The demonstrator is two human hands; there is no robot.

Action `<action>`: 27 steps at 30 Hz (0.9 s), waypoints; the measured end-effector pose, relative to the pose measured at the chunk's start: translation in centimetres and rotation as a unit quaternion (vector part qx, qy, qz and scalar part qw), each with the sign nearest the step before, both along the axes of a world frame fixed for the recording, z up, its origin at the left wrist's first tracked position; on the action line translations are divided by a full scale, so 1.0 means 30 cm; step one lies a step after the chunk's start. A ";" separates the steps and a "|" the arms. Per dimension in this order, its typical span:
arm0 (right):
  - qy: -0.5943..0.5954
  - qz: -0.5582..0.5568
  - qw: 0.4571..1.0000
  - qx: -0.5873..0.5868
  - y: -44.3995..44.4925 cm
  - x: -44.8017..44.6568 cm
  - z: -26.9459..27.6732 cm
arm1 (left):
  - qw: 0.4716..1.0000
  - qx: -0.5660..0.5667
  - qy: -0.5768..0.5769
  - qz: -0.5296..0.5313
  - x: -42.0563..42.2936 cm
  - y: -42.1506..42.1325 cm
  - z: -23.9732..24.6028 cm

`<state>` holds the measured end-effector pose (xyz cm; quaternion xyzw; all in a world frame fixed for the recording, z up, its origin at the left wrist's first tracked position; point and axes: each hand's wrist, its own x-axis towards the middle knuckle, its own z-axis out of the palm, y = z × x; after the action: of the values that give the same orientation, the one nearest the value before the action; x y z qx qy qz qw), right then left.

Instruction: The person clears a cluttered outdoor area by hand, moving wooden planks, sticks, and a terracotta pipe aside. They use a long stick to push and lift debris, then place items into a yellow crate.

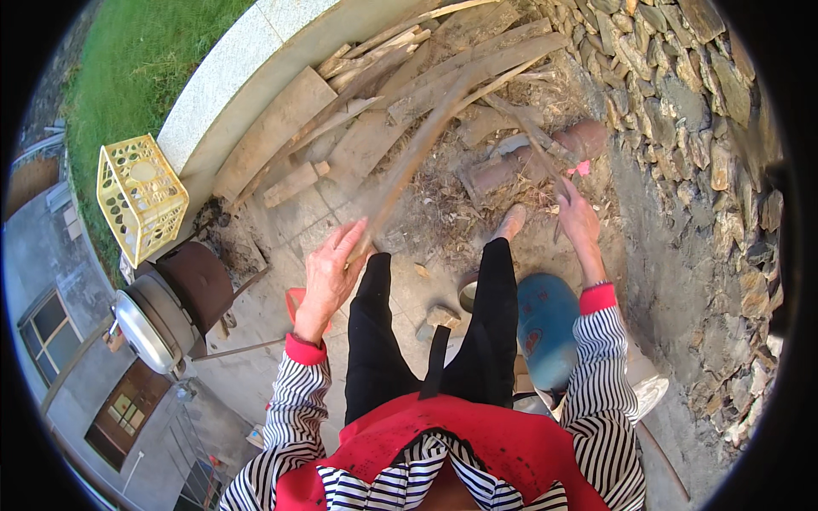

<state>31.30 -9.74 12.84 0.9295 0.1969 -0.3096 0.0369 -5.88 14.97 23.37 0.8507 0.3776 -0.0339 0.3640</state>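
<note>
My left hand (333, 271) grips the near end of a long wooden strip (415, 153), blurred, which slants up and away over the ground towards a pile of boards (383, 137). My right hand (578, 216) is closed around a thin, dark, stick-like piece (540, 148). It slants away to the upper left, and I cannot tell whether it is a stick or a tool. Just beyond that hand lie a pink scrap (580, 168) and a reddish-brown clay pipe (495, 177) among dry litter.
A rough stone wall (690, 140) rises on the right, with a blue gas cylinder (546, 326) near my right leg. At left stand a lidded metal pot on a brown stove (195, 284) and a yellow plastic crate (144, 198). A stone (443, 316) lies between my legs.
</note>
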 end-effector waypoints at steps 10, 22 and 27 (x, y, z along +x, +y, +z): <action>0.136 0.094 0.935 0.315 -0.055 -0.366 0.266 | 0.959 0.251 -0.031 -0.129 -0.045 -0.015 -0.074; 0.066 0.165 0.965 0.193 0.078 -0.318 0.088 | 0.882 -0.226 -0.248 0.330 -0.081 -0.064 -0.160; 0.178 0.254 0.891 0.332 0.080 -0.462 0.163 | 0.787 -0.296 -0.353 0.411 -0.095 -0.024 -0.164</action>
<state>17.43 -7.35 17.73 0.7349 0.5210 -0.3668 -0.2322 -8.72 14.26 18.44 0.4182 0.5085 0.3112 0.6854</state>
